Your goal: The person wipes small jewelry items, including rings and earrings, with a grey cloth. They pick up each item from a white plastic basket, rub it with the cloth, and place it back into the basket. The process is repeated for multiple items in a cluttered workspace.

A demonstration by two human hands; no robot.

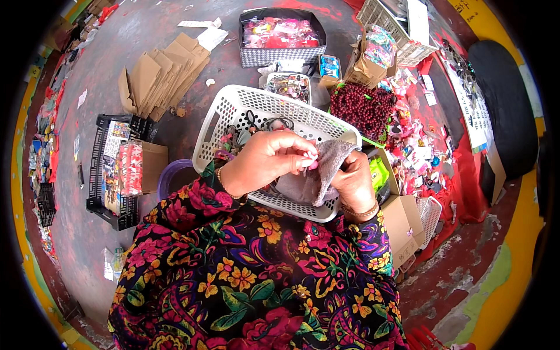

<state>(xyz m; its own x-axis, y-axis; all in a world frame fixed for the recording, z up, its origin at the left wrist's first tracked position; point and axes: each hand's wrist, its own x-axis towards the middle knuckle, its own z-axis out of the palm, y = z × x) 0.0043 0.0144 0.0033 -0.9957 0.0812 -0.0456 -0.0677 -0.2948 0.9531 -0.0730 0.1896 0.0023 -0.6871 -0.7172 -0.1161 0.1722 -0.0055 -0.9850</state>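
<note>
My left hand (271, 157) is closed in a pinch on a small pink and white piece (311, 160), too small to name for certain. In my right hand (356, 182) is a greyish-mauve cloth (332, 165), gripped near its upper right edge and hanging down beside the pink piece. Both hands are over a white perforated plastic basket (219, 116). Inside the basket lie dark hair ties (280, 123) and other small pinkish items, partly hidden by my left hand and the cloth.
Beyond the basket stand a small white tray (287, 84) of small items and a patterned bin (283, 55) of pink packets. Dark red beads (361, 111) are heaped at right, near an open cardboard box (402, 227). Leftward are a black crate (111, 169), a purple tub (175, 178) and folded cardboard (163, 76).
</note>
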